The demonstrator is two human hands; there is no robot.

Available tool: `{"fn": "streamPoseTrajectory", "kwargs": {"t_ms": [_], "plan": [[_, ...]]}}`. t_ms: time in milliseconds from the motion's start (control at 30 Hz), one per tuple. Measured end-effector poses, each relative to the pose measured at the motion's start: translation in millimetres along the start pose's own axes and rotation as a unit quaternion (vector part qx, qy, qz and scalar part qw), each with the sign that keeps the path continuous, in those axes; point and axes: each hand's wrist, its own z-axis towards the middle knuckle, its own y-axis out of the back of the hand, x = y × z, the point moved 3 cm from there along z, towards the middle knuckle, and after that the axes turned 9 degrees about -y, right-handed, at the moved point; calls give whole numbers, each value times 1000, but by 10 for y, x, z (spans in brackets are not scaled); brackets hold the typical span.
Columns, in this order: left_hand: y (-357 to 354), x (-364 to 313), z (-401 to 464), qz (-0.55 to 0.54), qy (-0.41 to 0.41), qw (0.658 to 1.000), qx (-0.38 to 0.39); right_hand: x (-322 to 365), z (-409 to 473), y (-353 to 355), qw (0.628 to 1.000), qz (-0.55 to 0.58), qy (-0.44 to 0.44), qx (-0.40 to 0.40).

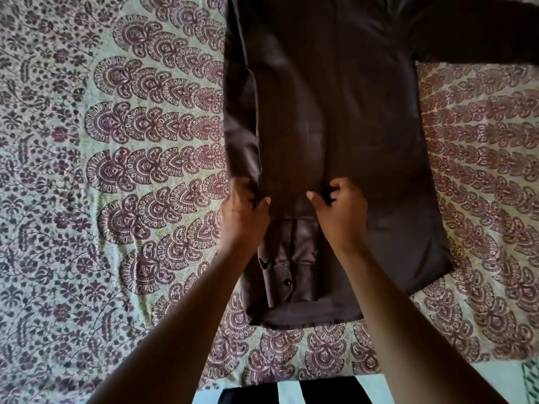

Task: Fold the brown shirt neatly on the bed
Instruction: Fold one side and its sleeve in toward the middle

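On bedspread (116, 170), brown shirt (335, 112) lies flat — left hand (243, 212) and right hand (339, 209) pinch its folded sleeve (291, 252).

Dim, soft indoor light, brown shirt (335, 126) nearly black with a faint sheen, wide-angle bending at the edges — slight blur throughout.

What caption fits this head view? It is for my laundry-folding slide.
Both hands, left and right, grip the folded-in sleeve of a brown shirt on a patterned bedspread.
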Motion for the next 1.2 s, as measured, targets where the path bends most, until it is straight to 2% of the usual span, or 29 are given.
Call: {"fn": "streamPoseTrajectory", "kwargs": {"t_ms": [67,167,267,367,500,700,833,933,1000,1100,1200], "plan": [[-75,-98,364,5,-21,1000,-9,168,270,-50,999,20,12,-24],[-132,-286,886,14,-67,997,-23,451,670,-89,995,-32,61,-65],[-144,-491,1302,56,-106,993,-13,753,1077,-122,990,-87,104,-37],[-127,-661,1608,70,-118,991,-6,976,1402,-199,970,-170,177,2],[-76,-671,2019,-2,-75,997,-30,1060,1696,-250,949,-213,234,-5],[11,-835,2750,-76,-4,997,-19,854,1763,-415,940,-190,269,-89],[0,-941,3206,-95,-8,994,-54,795,1783,-455,936,-186,275,-119],[-33,-1107,3375,-116,42,990,-67,786,1822,-468,938,-180,266,-128],[-71,-1142,3395,-80,83,993,-37,773,1820,-458,941,-163,264,-132],[-187,-1065,3277,-20,118,991,59,780,1812,-437,945,-145,266,-123],[-220,-1003,3167,-7,87,995,53,772,1813,-401,955,-79,263,-111]]}}
